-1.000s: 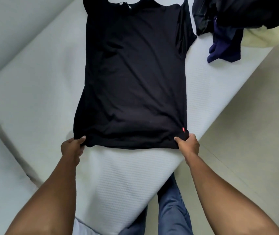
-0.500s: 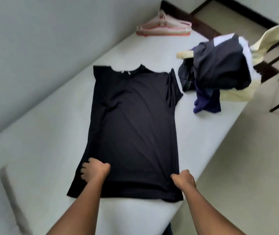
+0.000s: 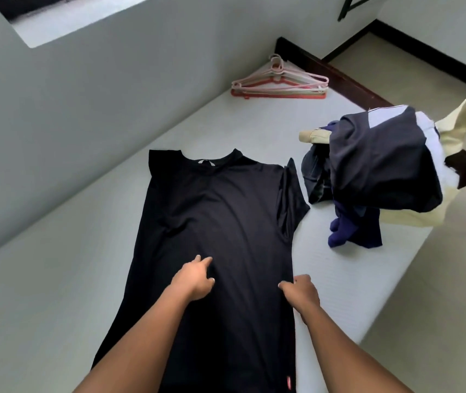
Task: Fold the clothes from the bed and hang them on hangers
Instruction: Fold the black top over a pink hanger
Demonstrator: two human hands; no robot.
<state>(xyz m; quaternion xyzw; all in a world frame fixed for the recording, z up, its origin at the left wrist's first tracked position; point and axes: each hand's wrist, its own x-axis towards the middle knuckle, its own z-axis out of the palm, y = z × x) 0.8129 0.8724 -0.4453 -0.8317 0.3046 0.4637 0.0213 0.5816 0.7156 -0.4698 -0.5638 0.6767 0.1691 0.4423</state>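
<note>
My left hand [image 3: 195, 279] resting loose on the shirt [image 3: 220, 211], right hand [image 3: 301, 292] pinching its edge, I should smooth outward before folding straight.

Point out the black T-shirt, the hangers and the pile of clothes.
black T-shirt [image 3: 220, 211], head view, middle of its chest.
hangers [image 3: 278, 93], head view, the stacked lower bars.
pile of clothes [image 3: 382, 165], head view, the dark garment on top.
</note>
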